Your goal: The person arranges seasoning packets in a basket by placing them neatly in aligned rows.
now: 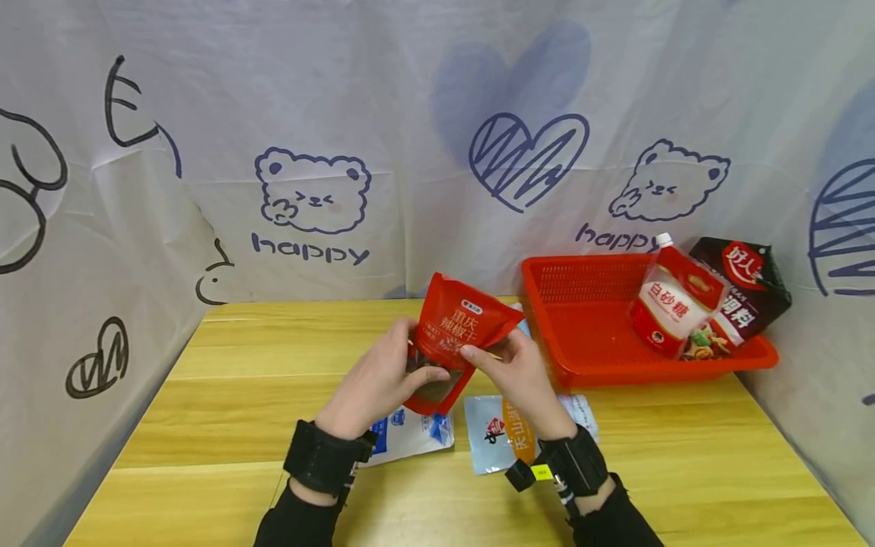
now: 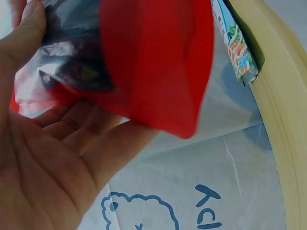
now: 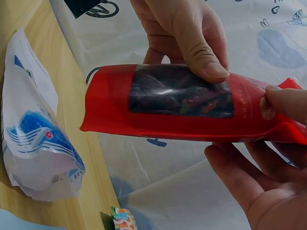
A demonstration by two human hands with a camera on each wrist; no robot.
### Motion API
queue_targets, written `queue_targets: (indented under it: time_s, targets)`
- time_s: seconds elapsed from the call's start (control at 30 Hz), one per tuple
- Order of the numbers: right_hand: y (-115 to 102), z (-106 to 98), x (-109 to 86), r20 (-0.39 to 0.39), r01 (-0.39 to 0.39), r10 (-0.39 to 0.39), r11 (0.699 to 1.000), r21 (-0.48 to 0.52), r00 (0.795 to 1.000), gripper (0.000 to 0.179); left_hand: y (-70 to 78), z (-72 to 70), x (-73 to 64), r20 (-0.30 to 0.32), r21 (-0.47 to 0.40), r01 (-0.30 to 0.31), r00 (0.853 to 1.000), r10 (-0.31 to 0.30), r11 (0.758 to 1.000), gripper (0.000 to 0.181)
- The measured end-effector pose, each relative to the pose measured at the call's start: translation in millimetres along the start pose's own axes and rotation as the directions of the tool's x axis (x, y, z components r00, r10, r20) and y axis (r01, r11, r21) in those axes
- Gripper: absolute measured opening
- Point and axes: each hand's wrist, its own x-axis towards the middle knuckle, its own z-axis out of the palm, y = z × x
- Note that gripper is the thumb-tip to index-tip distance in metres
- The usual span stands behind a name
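Both hands hold a red pouch of dried chili (image 1: 465, 311) above the table, its printed front tilted up and its clear window toward the bottom. On the pouch's left side, the left hand (image 1: 383, 380) grips it with the thumb over the front near the window. The right hand (image 1: 522, 376) pinches the right side, thumb on the front and fingers behind. In the right wrist view, dark contents show through the window of the pouch (image 3: 182, 93). Below the hands lie a white bag with blue print (image 1: 413, 441) and a light blue and orange packet (image 1: 487, 437), partly covered by the right arm.
A red plastic basket (image 1: 595, 376) stands at the back right. Inside it lean a red and white sugar pouch (image 1: 666, 304) and a black seasoning pouch (image 1: 745, 311). Another packet (image 2: 240, 55) lies near the back edge, mostly hidden in the head view. A printed cloth (image 1: 403, 152) hangs behind the table.
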Motion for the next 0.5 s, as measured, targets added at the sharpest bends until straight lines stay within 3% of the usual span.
queue_targets:
  time_s: [0.2, 0.5]
  targets:
    - [0.6, -1.5, 1.3, 0.022, 0.025, -0.024, 0.998, -0.05, 0.999, 0.051, -0.7, 0.8, 0.0, 0.022, -0.017, 0.01, 1.0, -0.01, 1.0, 0.079]
    - [0.5, -6.5, 2.7, 0.054, 0.035, -0.03, 0.994, -0.105, 0.998, 0.05, 0.6, -2.7, -0.4, -0.066, 0.024, -0.09, 0.994, 0.091, 0.996, 0.071]
